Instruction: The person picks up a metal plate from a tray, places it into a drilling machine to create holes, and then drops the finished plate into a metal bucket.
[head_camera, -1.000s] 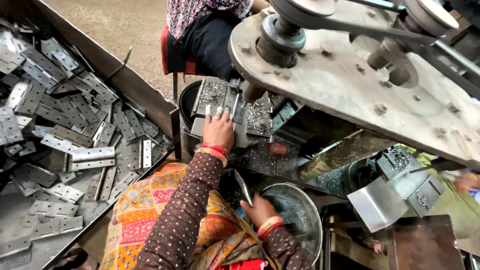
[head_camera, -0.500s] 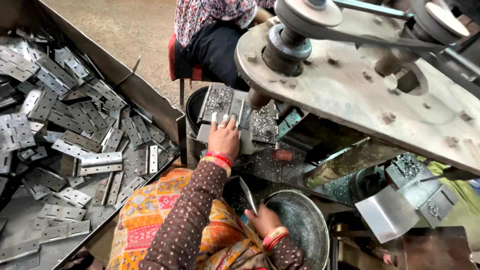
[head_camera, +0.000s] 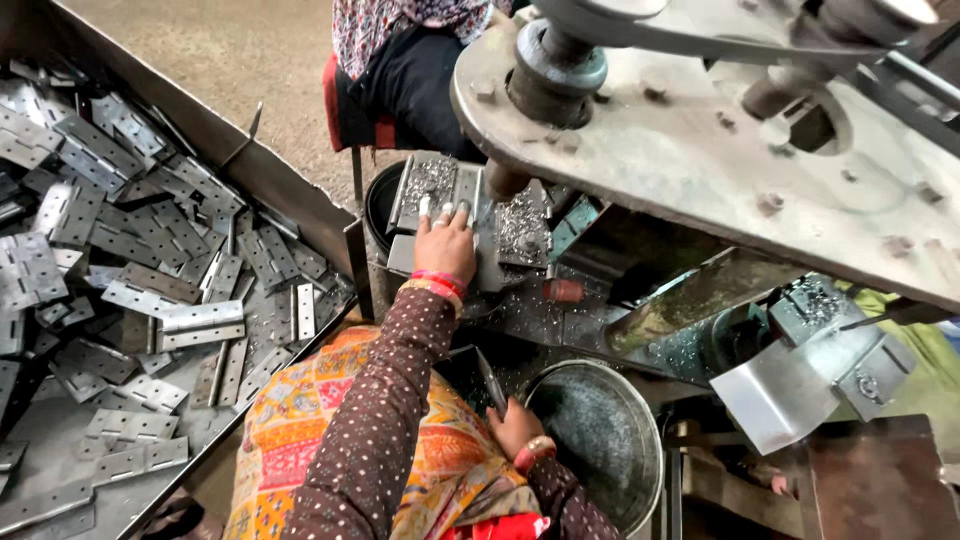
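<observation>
Reached a little further forward since a second ago: left hand (head_camera: 447, 243), fingers spread flat, pressing a grey metal plate (head_camera: 440, 262) on the machine bed just below the big flywheel (head_camera: 720, 150). Grips nothing; merely lies on top. Down by the lap, right hand (head_camera: 513, 425), curled loosely around a thin dark rod or handle (head_camera: 492, 381), though too shadowed to say how firmly.

Progress, judged from the layout: one plate at the tool under work, a heap of hinge plates (head_camera: 150, 290) in the long steel tray (head_camera: 300, 215) at the left, far too many to count, probably several dozen. One round metal basin (head_camera: 600, 440) beside the right hand, contents unclear. One black bucket (head_camera: 382, 205) behind the plate. One more person (head_camera: 400, 60) seated beyond, on a red stool (head_camera: 335, 110).
</observation>
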